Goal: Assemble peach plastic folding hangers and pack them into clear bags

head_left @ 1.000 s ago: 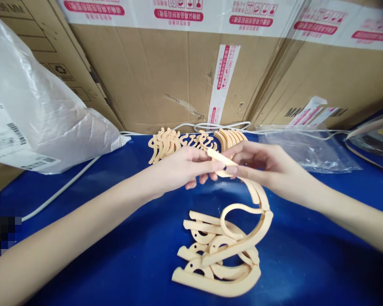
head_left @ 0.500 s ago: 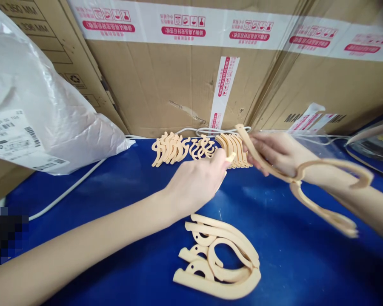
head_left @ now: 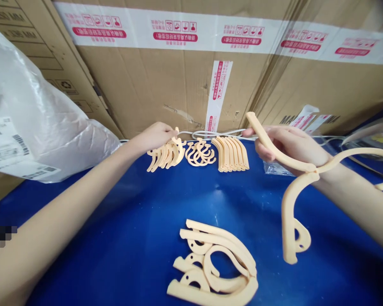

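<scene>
My right hand [head_left: 287,146] is closed on the straight end of a jointed beige plastic hanger frame [head_left: 290,204], whose curved arms swing out over my right wrist. My left hand [head_left: 156,135] reaches to the far left group of curved beige pieces [head_left: 166,155] at the back of the blue table [head_left: 115,238], its fingertips pinched on one of them. Beside that group lie a cluster of small hooks [head_left: 200,154] and a row of flat beige strips [head_left: 231,154]. A stack of folded hanger frames [head_left: 215,265] lies near the front.
Large taped cardboard boxes [head_left: 178,72] wall off the back of the table. A white plastic bag with labels [head_left: 35,123] sits at the left, a clear plastic bag [head_left: 274,168] behind my right hand. A white cable [head_left: 217,134] runs along the boxes.
My left hand let go of the frame and reached back left to the curved pieces. My right hand lifted the frame off the stack and swung it right, where it unfolded.
</scene>
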A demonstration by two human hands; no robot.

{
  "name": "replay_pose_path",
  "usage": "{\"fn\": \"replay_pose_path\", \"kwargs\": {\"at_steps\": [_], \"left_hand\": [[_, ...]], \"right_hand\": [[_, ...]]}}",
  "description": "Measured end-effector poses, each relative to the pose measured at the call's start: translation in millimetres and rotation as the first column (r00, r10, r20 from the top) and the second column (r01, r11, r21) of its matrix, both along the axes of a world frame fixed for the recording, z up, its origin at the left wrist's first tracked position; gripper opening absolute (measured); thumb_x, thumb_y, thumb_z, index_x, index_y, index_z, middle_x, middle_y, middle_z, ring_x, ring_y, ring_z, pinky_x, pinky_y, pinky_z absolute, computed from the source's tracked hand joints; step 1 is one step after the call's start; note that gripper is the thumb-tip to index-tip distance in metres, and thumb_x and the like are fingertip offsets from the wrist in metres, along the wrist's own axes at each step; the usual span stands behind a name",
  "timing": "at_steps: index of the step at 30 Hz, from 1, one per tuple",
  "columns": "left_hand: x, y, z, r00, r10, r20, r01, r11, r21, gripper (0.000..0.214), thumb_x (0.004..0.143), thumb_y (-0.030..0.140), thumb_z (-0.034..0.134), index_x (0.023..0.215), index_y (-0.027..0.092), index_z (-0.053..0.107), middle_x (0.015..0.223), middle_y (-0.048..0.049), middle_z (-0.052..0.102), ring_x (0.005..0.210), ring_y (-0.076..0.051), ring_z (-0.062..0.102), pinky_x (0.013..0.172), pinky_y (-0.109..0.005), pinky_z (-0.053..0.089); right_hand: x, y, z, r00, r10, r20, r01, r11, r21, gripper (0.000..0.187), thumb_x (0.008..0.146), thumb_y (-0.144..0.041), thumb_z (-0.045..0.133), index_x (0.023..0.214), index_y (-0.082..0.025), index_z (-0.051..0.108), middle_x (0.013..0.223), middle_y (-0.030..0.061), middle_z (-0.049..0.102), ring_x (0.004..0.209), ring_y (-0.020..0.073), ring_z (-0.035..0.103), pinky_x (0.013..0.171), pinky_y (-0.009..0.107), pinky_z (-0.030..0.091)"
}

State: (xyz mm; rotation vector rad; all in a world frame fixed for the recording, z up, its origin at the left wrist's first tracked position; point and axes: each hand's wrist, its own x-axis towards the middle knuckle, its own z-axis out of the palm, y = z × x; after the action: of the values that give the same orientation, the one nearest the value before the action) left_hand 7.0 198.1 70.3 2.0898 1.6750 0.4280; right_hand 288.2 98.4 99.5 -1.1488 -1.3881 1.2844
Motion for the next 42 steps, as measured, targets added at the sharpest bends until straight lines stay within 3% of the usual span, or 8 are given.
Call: {"fn": "replay_pose_path", "kwargs": {"at_steps": [8, 12, 15, 19, 23, 30, 37, 42], "left_hand": [[9.2, -23.3, -5.7, 0.996, 0.068, 0.052, -0.082, 0.94, 0.33, 0.044, 0.089, 0.049, 0.055, 0.119, 0.017, 0.06, 0.11, -0.0107, 0.068, 0.097, -0.026, 0.062, 0.084, -0.037, 0.043], [39.4, -59.5, -1.1, 0.751, -0.22, 0.623, 0.41, 0.895, -0.178, 0.071, 0.096, 0.069, 0.023, 0.093, 0.016, 0.07, 0.109, -0.0117, 0.071, 0.105, -0.024, 0.064, 0.088, -0.036, 0.049], [48.9, -77.2, -1.3, 0.605, -0.059, 0.794, 0.537, 0.767, -0.353, 0.035, 0.089, 0.047, 0.063, 0.093, 0.013, 0.069, 0.108, -0.0119, 0.071, 0.1, -0.021, 0.067, 0.089, -0.031, 0.053], [46.5, -82.4, -5.2, 0.511, 0.119, 0.851, 0.5, 0.764, -0.407, 0.021, 0.082, 0.008, 0.069, 0.102, 0.01, 0.064, 0.119, -0.0136, 0.067, 0.095, -0.02, 0.072, 0.079, -0.028, 0.058], [47.6, -85.9, -3.3, 0.5, 0.163, 0.85, 0.505, 0.742, -0.44, 0.038, 0.08, -0.001, 0.066, 0.114, 0.013, 0.056, 0.11, -0.0115, 0.069, 0.084, -0.023, 0.075, 0.066, -0.031, 0.061], [60.8, -97.4, -6.9, 0.464, 0.178, 0.868, 0.583, 0.677, -0.45, 0.022, 0.086, 0.002, 0.06, 0.105, 0.012, 0.056, 0.103, -0.014, 0.071, 0.09, -0.022, 0.073, 0.064, -0.023, 0.056], [59.9, -102.6, -14.3, 0.362, 0.404, 0.84, 0.65, 0.537, -0.538, 0.031, 0.072, 0.002, 0.052, 0.101, 0.015, 0.053, 0.095, -0.0061, 0.064, 0.069, -0.013, 0.065, 0.046, -0.018, 0.047], [63.2, -111.0, -14.4, 0.441, 0.309, 0.843, 0.633, 0.559, -0.536, 0.03, 0.069, 0.006, 0.051, 0.096, 0.017, 0.053, 0.088, -0.0002, 0.049, 0.052, -0.005, 0.044, 0.034, -0.015, 0.029]], "right_hand": [[-13.6, -0.2, 7.7, 0.89, -0.345, -0.299, 0.32, 0.939, -0.13, 0.029, 0.091, -0.01, 0.034, 0.077, -0.017, 0.059, 0.055, 0.0003, 0.061, 0.042, 0.0066, 0.047, 0.041, 0.015, 0.04], [-9.8, 4.3, -1.1, 0.893, -0.305, -0.331, 0.365, 0.921, 0.138, 0.015, 0.079, -0.005, 0.058, 0.082, -0.019, 0.059, 0.087, 0.0039, 0.076, 0.072, 0.0091, 0.067, 0.065, 0.018, 0.053], [2.9, 7.7, -11.1, 0.921, -0.314, -0.232, 0.368, 0.896, 0.247, 0.022, 0.067, -0.008, 0.074, 0.082, -0.02, 0.062, 0.085, 0.0023, 0.075, 0.079, 0.0138, 0.069, 0.07, 0.025, 0.054], [20.0, 6.2, -19.0, 0.911, -0.34, 0.233, 0.204, 0.863, 0.463, 0.021, 0.071, -0.028, 0.081, 0.081, -0.017, 0.065, 0.08, 0.003, 0.072, 0.07, 0.0138, 0.065, 0.068, 0.028, 0.052], [16.1, -4.2, -22.8, 0.517, -0.437, 0.736, -0.227, 0.759, 0.61, 0.025, 0.091, -0.04, 0.063, 0.096, -0.016, 0.068, 0.079, 0.005, 0.072, 0.064, 0.0162, 0.065, 0.06, 0.029, 0.046], [-20.5, -17.5, -37.6, 0.108, -0.634, 0.766, -0.547, 0.605, 0.578, 0.024, 0.097, -0.02, 0.048, 0.11, -0.007, 0.063, 0.087, 0.0111, 0.071, 0.076, 0.0229, 0.068, 0.056, 0.029, 0.041], [-19.0, -12.4, -43.7, -0.02, -0.618, 0.786, -0.624, 0.622, 0.473, 0.024, 0.087, -0.002, 0.042, 0.098, -0.01, 0.062, 0.076, 0.0087, 0.069, 0.066, 0.0199, 0.065, 0.052, 0.028, 0.034], [-17.3, -15.9, -40.8, 0.104, -0.382, 0.918, -0.427, 0.817, 0.388, 0.029, 0.089, -0.014, 0.041, 0.112, -0.011, 0.059, 0.07, 0.0077, 0.068, 0.055, 0.0197, 0.059, 0.05, 0.029, 0.031]]}}
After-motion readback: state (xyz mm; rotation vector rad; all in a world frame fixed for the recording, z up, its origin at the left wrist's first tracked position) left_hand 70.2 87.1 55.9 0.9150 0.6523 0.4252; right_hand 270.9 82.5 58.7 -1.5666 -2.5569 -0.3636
